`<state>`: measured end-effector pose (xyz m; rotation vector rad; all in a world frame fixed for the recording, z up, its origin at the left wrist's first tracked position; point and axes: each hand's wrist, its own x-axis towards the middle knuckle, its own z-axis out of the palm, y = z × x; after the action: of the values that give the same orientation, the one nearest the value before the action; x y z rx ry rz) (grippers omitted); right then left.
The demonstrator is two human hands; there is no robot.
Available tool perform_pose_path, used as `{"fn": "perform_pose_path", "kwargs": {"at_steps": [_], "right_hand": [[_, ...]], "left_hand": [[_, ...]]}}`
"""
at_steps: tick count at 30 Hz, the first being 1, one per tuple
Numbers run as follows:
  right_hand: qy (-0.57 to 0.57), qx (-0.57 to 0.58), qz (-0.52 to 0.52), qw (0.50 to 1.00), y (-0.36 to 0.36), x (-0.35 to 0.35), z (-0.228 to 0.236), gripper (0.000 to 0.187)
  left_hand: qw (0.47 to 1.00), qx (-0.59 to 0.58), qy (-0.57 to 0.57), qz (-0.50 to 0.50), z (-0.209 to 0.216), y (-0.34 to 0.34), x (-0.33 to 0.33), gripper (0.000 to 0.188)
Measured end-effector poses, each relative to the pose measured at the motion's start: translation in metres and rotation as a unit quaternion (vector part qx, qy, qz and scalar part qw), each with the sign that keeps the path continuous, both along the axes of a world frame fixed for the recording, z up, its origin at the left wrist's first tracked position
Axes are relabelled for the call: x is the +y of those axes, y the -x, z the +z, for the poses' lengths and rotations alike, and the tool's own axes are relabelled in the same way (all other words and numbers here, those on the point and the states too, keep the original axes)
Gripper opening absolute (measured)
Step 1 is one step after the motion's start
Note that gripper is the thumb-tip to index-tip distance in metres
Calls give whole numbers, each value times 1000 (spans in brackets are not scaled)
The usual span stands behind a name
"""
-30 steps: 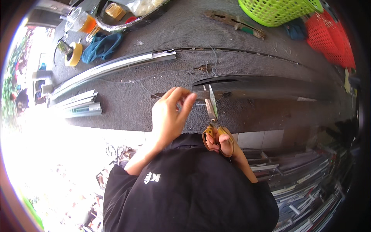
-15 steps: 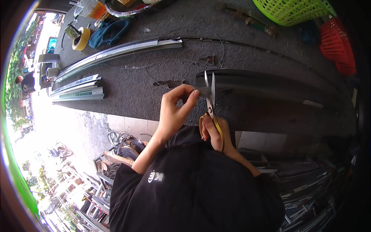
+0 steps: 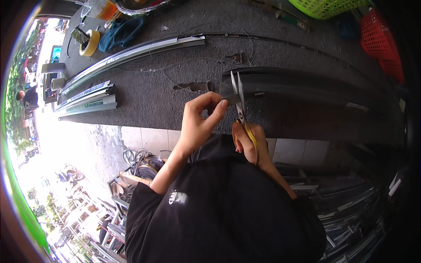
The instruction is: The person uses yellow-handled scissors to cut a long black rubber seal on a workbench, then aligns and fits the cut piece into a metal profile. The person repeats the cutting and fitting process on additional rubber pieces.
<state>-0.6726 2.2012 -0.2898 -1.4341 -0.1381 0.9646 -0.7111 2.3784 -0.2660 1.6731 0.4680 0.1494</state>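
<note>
I see my left hand [image 3: 199, 122] pinching a small dark scrap [image 3: 231, 99] between thumb and forefinger, held above the near edge of the worktop [image 3: 144, 105]. My right hand [image 3: 249, 142] is closed around the yellow handles of the scissors [image 3: 239, 94], whose steel blades stand parted, the scrap just beside them. The scrap looks thin, light and floppy, so I judge it needs a grip close to the cut line or it will fold away from the blades. The worktop is covered in grey, coarse felt-like matting. On it lie long aluminium profiles [image 3: 131, 52], smooth and rigid, and a dark curved strip [image 3: 307, 83] just beyond the blades. A tape roll [image 3: 90, 42] sits at the far left corner.
</note>
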Motion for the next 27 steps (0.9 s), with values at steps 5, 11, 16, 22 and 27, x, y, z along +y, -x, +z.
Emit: {"fn": "perform_pose_path", "kwargs": {"at_steps": [5,11,16,22,27], "right_hand": [[41,-100,-17,994,6,-1,-2,44],[-38,-157,-131,978,-3,-20,6,37],[-45,-187,-231,954,-37,-28,16,36],[22,-189,-238,952,-46,-18,26,34],[-8,-186,-263,946,-29,-12,34,37]], "left_hand": [[996,-23,83,24,-19,11,-2,20],[975,-63,163,-135,-27,130,101,33],[696,684,-219,-13,13,245,151,46],[973,123,-182,-75,39,96,98,24],[951,-8,-266,-160,2,-71,61,23]]}}
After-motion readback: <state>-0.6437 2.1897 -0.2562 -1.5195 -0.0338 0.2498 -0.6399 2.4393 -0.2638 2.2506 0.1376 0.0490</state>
